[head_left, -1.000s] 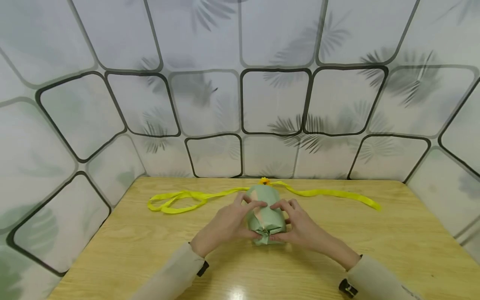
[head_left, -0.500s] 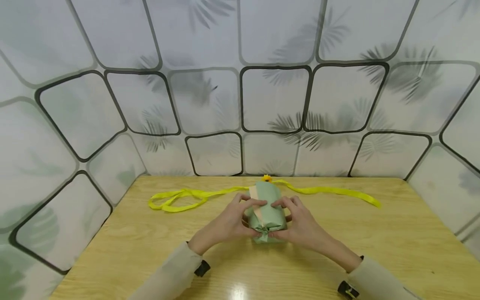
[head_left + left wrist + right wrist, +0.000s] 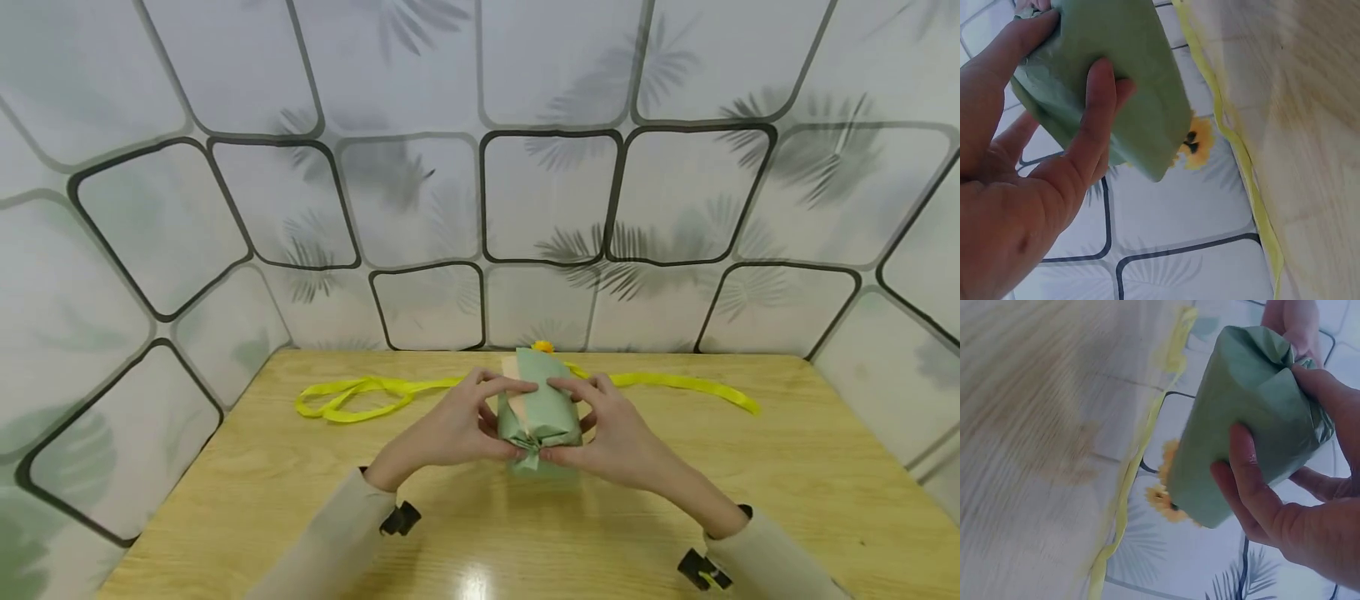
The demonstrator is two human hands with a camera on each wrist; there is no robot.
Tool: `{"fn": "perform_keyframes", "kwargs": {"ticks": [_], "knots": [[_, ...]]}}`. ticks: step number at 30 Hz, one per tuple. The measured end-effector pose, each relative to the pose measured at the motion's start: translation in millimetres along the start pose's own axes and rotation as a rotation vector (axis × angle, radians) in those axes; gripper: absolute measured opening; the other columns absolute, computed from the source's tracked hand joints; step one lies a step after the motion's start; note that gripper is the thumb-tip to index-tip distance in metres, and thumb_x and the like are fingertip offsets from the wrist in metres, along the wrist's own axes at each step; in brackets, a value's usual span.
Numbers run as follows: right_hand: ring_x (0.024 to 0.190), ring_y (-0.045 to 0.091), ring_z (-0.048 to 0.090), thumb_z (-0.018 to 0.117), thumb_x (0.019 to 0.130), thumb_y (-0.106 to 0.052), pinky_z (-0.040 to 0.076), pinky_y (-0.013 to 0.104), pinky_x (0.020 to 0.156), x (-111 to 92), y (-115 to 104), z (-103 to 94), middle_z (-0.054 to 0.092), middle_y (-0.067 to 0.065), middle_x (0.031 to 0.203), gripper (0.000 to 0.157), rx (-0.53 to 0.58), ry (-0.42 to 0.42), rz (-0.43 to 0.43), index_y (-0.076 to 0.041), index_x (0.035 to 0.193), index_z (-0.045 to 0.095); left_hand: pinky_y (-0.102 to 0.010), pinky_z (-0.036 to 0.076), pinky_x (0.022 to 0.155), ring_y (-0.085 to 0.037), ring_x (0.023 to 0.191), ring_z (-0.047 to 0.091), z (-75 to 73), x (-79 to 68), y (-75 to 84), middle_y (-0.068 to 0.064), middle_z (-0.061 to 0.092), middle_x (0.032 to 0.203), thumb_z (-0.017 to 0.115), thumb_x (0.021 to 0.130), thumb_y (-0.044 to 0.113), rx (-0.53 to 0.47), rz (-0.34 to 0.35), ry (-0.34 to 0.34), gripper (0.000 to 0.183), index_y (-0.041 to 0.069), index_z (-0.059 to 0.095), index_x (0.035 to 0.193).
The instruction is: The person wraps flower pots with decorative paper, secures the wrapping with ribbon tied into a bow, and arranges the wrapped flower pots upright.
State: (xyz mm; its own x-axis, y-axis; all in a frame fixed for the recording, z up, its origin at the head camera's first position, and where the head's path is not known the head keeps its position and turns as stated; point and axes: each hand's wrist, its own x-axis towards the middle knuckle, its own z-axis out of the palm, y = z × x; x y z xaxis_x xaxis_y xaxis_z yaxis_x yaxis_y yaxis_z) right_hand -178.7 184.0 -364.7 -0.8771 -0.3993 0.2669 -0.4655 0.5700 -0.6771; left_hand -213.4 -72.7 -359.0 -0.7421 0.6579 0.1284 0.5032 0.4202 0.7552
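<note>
A package wrapped in green paper [image 3: 551,404], with a pale peach strip along its left side, is between both hands. Its near end is gathered into a crumpled twist [image 3: 531,457]. My left hand [image 3: 468,425] grips the left side, thumb at the twist and fingertips on top. From the right, my right hand [image 3: 615,429] holds it in the same way, the two thumbs close together. The package looks slightly raised and tilted off the table. At its far end shows a yellow-orange sunflower [image 3: 1202,144]; whether it is attached cannot be told.
A long yellow ribbon [image 3: 678,382] lies across the back of the wooden table [image 3: 225,517], looped at the left and partly hidden behind the package. A patterned cloth wall [image 3: 547,200] rises right behind the table's far edge and along both sides.
Both hands have raised the package slightly and shifted it a little away and to the right. The flower at its far end has shifted the same way. The ribbon's ends stay put.
</note>
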Motion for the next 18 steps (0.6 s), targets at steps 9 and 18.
{"fn": "perform_keyframes", "kwargs": {"ticks": [9,18], "knots": [[0.094,0.031,0.068,0.092,0.077,-0.021,0.063,0.031,0.073,35,21,13.2,0.046,0.024,0.128,0.090,0.003,0.028,0.045,-0.009,0.153,0.044,-0.021,0.060,0.074,-0.017,0.083,0.068,-7.9,24.8,-22.8,-0.019,0.037,0.139,0.087,0.082,0.012,0.098,0.055,0.067,0.073,0.020,0.052,0.146],[0.115,0.039,0.065,0.092,0.077,-0.031,0.061,0.042,0.087,72,62,30.9,0.036,0.028,0.150,0.109,0.083,-0.047,0.219,0.000,0.158,0.028,-0.032,0.060,0.082,-0.030,0.109,0.058,-11.6,54.2,-55.1,-0.032,0.027,0.152,0.086,0.083,0.010,0.158,-0.032,0.030,0.073,0.018,0.050,0.145]]}}
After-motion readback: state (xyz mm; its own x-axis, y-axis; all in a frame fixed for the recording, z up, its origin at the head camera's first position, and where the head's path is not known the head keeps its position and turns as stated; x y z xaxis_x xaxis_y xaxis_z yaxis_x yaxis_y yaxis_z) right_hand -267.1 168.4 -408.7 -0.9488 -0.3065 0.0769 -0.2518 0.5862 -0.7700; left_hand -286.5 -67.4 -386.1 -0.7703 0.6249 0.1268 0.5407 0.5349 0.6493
